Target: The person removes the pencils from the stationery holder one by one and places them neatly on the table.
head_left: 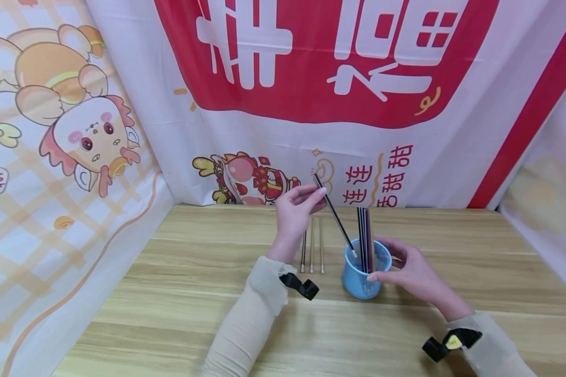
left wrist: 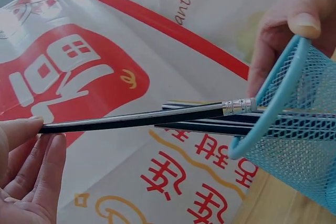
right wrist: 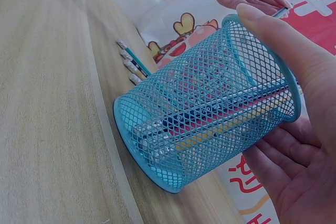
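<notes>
My left hand (head_left: 296, 214) pinches a black-and-silver striped pencil (head_left: 336, 213) near its upper end between thumb and fingers. The pencil slants down to the right, its eraser end at the mouth of a light blue mesh pencil cup (head_left: 357, 285). In the left wrist view the silver ferrule (left wrist: 234, 107) overlaps the cup's rim. My right hand (head_left: 415, 272) holds the cup from the right, thumb at the rim and fingers around the far side. Several dark striped pencils (head_left: 364, 230) stand in the cup; through the mesh, one yellow pencil (right wrist: 202, 136) shows among them.
Several more pencils (head_left: 312, 256) lie side by side on the wooden table (head_left: 179, 293), left of the cup, eraser ends toward me. A printed red-and-white cloth (head_left: 320, 112) hangs along the table's back edge, and another patterned cloth (head_left: 137, 220) borders the left.
</notes>
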`<state>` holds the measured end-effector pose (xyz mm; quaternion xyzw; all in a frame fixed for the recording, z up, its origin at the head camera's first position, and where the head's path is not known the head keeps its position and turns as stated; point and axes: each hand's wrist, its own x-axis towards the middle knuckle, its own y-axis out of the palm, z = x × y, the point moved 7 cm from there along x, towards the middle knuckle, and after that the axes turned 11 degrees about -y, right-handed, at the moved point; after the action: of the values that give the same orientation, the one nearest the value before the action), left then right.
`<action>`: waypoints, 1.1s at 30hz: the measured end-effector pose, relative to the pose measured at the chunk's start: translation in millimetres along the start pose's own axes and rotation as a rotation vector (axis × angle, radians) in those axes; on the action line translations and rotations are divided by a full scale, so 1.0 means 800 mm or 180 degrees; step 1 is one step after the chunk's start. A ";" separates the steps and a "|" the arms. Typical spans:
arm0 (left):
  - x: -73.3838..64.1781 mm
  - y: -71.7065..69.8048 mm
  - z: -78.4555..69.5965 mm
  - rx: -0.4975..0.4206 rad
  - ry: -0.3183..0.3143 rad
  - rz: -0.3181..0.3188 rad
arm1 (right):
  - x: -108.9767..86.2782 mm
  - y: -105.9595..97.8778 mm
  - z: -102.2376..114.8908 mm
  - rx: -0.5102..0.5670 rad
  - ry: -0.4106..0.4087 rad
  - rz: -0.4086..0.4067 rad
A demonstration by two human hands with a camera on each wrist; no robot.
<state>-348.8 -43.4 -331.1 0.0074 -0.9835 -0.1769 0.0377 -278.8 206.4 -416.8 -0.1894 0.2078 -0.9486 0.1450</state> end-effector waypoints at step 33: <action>0.000 -0.108 -0.020 0.0637 0.0131 -0.0251 | -0.003 0.001 0.002 -0.0015 -0.0045 -0.0038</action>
<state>-347.2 -130.3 -346.1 0.0535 -0.9942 -0.0789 0.0500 -276.1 206.0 -416.3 -0.1976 0.2080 -0.9476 0.1403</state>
